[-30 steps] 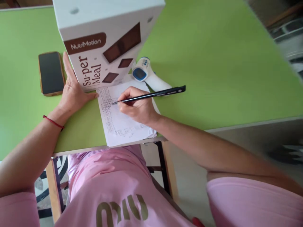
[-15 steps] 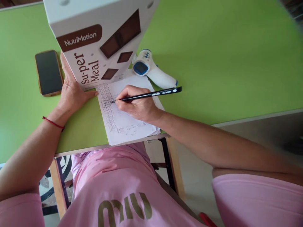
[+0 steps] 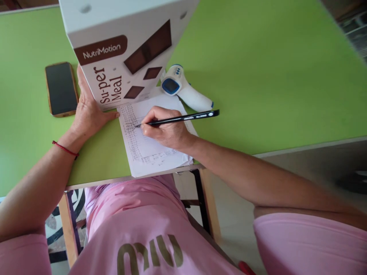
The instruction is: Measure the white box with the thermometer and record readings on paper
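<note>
Head view: beyond a pink shirt (image 3: pixel 146 225), written-on papers (image 3: pixel 156 149) lie at the near edge of the table (image 3: pixel 258 84). Over them, the right hand (image 3: pixel 169 133) grips a black pen (image 3: pixel 197 115). The left hand (image 3: pixel 88 112), open with thumb spread, touches a white box (image 3: pixel 122 49), between a phone (image 3: pixel 61 89) and a white thermometer (image 3: pixel 187 89).

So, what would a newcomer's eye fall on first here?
The big white box at the top, left of centre, catches the eye first, the left hand at its lower corner. Then comes the black pen in the right hand, over the paper on the green table.
</note>
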Demonstrator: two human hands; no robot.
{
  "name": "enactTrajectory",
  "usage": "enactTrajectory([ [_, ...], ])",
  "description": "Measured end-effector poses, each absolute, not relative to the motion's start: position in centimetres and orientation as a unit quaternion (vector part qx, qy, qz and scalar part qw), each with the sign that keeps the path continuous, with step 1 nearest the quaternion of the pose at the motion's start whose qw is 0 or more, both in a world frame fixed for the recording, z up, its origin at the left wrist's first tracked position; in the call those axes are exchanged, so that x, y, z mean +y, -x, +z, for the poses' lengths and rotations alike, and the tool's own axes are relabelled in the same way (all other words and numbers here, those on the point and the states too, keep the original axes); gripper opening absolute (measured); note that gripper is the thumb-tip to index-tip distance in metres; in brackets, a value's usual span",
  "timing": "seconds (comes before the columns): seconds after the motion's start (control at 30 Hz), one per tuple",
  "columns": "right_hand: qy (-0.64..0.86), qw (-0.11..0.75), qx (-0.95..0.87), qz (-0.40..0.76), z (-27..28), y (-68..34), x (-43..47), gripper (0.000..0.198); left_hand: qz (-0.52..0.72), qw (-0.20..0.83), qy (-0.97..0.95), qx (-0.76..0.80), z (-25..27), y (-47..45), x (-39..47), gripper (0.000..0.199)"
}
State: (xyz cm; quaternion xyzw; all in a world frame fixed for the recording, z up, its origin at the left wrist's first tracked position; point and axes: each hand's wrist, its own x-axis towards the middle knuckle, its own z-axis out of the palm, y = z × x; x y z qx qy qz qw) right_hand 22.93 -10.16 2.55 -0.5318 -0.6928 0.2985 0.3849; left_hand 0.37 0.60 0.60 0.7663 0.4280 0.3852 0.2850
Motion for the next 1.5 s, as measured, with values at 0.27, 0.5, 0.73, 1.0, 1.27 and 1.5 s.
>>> enactTrajectory([
  [0.27,0.545,0.39,-0.685,0.286,2.42,-23.01,-10.2,0.024,0.389,0.288,-0.765,0.425,0.51,-0.31,0.63,0.123],
  [0.5,0.526,0.389,-0.696,0.296,2.52,-22.95,-10.2,0.02,0.378,0.292,-0.773,0.418,0.59,-0.25,0.61,0.119],
  [0.73,0.521,0.4,-0.695,0.292,2.42,-23.01,-10.21,0.02,0.374,0.315,-0.771,0.407,0.83,-0.13,0.63,0.111],
  [1.0,0.501,0.423,-0.705,0.268,2.16,-23.06,-10.08,0.019,0.356,0.294,-0.787,0.409,0.7,0.16,0.89,0.123],
  [1.27,0.494,0.432,-0.712,0.249,2.12,-22.91,-10.16,0.016,0.326,0.279,-0.811,0.399,0.44,0.58,1.21,0.125],
  [1.5,0.496,0.444,-0.702,0.25,2.03,-23.0,-10.06,0.016,0.345,0.281,-0.807,0.388,0.4,0.52,1.19,0.122],
])
